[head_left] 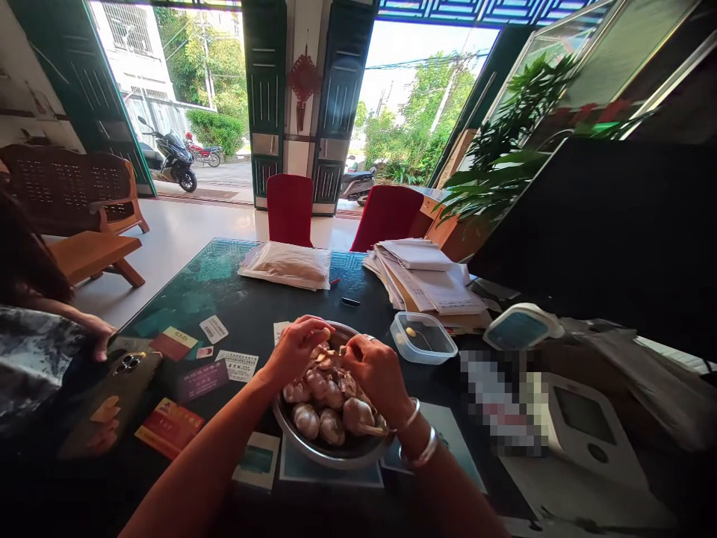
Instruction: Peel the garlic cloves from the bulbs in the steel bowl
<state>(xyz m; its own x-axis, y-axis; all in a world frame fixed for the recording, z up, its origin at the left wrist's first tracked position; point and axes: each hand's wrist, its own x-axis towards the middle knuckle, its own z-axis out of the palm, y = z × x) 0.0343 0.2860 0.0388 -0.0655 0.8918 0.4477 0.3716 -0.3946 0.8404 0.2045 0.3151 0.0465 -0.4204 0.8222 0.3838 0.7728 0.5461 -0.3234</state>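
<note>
A metal bowl (341,459) full of garlic bulbs (332,426) stands on the dark desk in front of me. Over its far left rim, my left hand (296,345) is closed, thumb and fingertips pinching a small pale garlic clove (326,334). My right hand (374,370), with two silver bangles at its wrist, is bent over the right side of the bowl with curled fingers; what they hold is too small to make out. Right of the bowl sits a clear plastic container (424,351) with one pale clove (411,332) inside.
Cards and a phone (112,400) lie on the left, beside another person's arm (84,317). Behind the bowl are a plastic-wrapped packet (288,265) and stacked papers (426,280). A white device (582,422) and a dark monitor (605,232) stand on the right.
</note>
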